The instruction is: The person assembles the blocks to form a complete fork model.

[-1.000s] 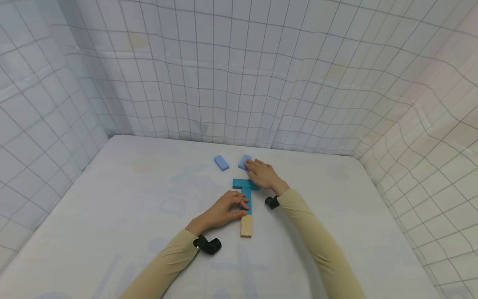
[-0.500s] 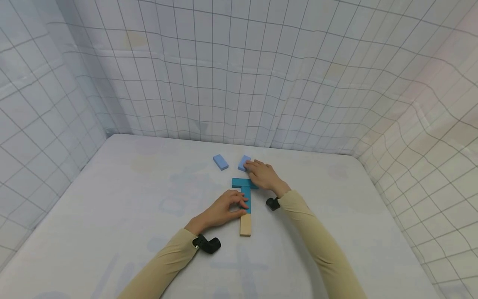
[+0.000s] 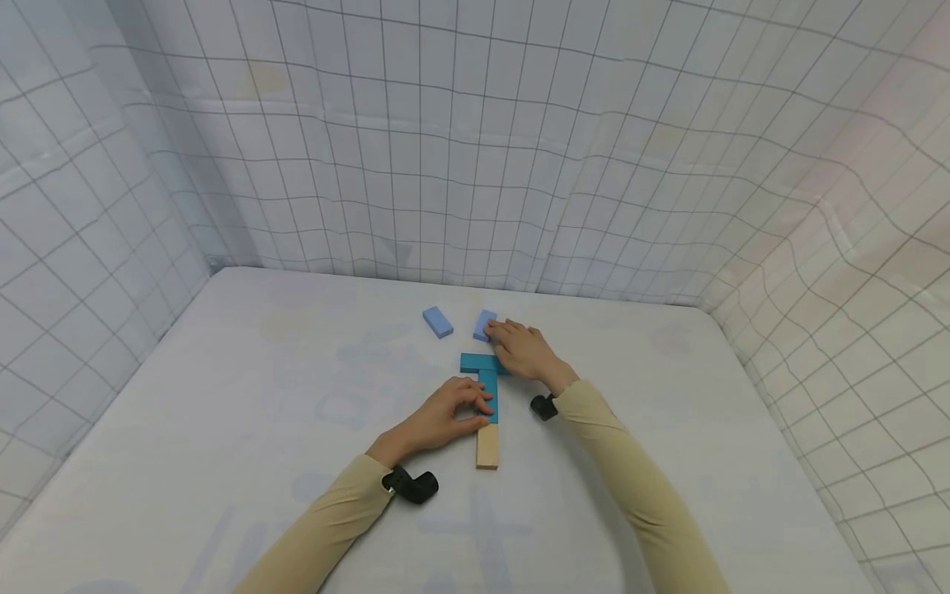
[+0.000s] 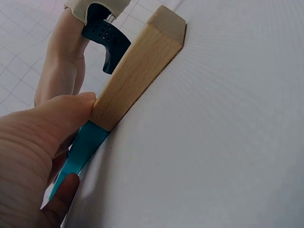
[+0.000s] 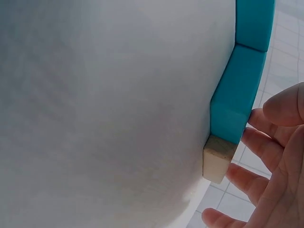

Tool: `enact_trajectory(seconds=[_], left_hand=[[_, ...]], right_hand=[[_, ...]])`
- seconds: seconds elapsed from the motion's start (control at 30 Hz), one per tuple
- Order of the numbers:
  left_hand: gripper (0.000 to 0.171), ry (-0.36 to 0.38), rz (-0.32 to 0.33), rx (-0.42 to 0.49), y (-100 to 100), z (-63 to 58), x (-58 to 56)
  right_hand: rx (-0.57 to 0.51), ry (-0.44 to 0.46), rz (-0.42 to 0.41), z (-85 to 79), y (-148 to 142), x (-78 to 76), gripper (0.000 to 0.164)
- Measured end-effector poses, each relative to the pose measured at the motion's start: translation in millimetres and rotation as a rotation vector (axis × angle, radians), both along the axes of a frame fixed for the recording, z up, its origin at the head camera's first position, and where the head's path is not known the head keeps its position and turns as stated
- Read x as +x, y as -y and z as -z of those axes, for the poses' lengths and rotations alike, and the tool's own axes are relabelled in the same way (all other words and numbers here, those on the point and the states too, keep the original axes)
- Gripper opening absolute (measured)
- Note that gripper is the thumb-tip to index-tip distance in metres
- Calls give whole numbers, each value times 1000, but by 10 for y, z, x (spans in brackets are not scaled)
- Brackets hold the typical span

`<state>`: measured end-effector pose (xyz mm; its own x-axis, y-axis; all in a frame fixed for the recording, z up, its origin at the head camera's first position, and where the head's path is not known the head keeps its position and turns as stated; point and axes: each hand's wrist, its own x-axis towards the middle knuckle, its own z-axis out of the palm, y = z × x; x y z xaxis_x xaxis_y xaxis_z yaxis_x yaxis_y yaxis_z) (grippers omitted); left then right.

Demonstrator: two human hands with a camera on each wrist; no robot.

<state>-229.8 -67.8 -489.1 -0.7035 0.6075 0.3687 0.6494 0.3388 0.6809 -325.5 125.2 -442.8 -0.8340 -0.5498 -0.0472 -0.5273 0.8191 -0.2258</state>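
Observation:
My left hand (image 3: 445, 415) curls over the joint between an upright teal block (image 3: 487, 392) and a plain wooden block (image 3: 486, 450). In the left wrist view my thumb touches the wooden block (image 4: 137, 71), and a fingertip is on the teal block (image 4: 85, 147). Farther off, my right hand (image 3: 523, 351) lies palm down, a fingertip touching a light blue block (image 3: 483, 324). Beneath it, a teal crossbar (image 3: 477, 363) tops the upright, its right end hidden. In the right wrist view my right hand (image 5: 275, 166) spreads behind teal pieces (image 5: 237, 95) and a small wooden piece (image 5: 218, 164).
A second light blue block (image 3: 438, 322) lies behind and left of the crossbar. The table (image 3: 260, 412) has a white cover with faint printed shapes. Grid-patterned curtains (image 3: 445, 148) hang along the back and sides. Each wrist wears a black camera (image 3: 419, 487).
The light blue block under my right fingers has slid slightly toward me. My left hand stays in place on the teal and wooden blocks.

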Motion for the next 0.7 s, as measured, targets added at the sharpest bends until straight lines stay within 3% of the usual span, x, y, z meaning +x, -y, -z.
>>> enact_trajectory(seconds=[0.7], left_hand=[[7,12,-3,-9,3,-4,7]], right_hand=[[4,-7,-30,-7,-62,52,43]])
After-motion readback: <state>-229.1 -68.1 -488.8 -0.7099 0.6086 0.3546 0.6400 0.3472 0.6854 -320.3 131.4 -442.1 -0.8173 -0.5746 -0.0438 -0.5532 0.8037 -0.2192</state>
